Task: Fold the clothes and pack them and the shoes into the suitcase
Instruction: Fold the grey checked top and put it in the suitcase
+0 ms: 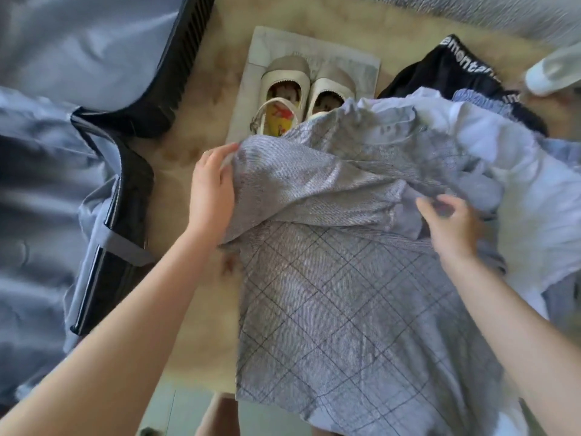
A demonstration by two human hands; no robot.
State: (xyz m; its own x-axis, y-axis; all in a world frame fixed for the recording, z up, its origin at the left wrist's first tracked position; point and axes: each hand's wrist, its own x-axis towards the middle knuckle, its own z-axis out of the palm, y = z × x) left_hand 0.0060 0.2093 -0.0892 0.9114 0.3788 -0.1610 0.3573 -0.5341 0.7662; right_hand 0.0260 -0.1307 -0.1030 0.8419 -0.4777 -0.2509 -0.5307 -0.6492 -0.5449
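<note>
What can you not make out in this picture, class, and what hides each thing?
All head view.
1. Shoes: heels hidden under the checked garment.
2. Black garment: its white lettering partly covered by the clothes pile.
3. Suitcase: cut off by the left edge.
4. White object, top right: blurred, cut by the right edge.
5. Right hand: motion blur hides its grip.

Partial white lettering on one black band
The black garment (421,80) at the upper right has a band (468,59) with white letters reading "ementa", cut off at both ends; print on the paper (345,61) under the shoes is too blurred to read; the yellow insole (279,119) likewise.
</note>
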